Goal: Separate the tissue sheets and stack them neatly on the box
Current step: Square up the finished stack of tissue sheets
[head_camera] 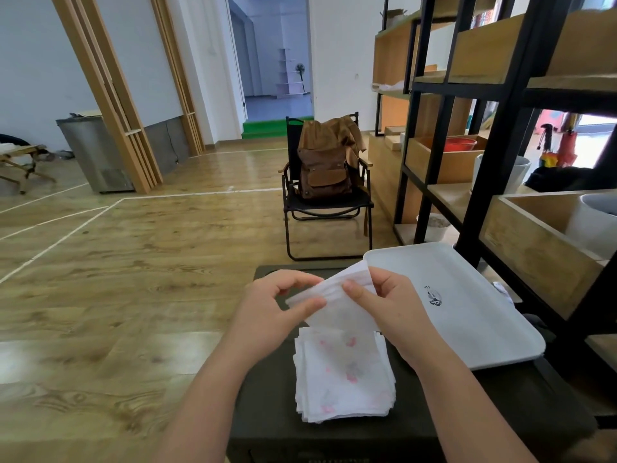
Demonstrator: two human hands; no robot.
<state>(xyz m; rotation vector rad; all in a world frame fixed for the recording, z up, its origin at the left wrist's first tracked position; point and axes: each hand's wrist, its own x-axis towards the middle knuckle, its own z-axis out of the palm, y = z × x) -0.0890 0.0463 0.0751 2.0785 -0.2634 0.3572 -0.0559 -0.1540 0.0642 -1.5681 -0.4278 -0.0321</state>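
You're holding a tissue sheet (334, 295) up in both hands, just above the dark box (267, 412) in front of you. Your left hand (273, 312) is pinching the sheet's left edge, thumb pressing in from the near side and curled fingers closing over the far side. Your right hand (384, 305) is gripping the right part of the same sheet, thumb lying across its near face and fingers wrapping behind. The sheet is showing several thin white layers fanning out along its upper edge between your two hands. Beneath it, a stack of tissues (344, 375) is lying on the box top, white with faint pink prints, its edges slightly uneven at the near corner. The hanging lower part of the held sheet is overlapping the far edge of that stack; whether it is touching is hard to tell. To the right, a white tray (467, 295) with a small black logo is sitting across the far right part of the box. Farther off, a black folding chair (293, 202) is carrying a brown backpack (324, 172), and a black-framed shelf unit (484, 128) is standing at the right.
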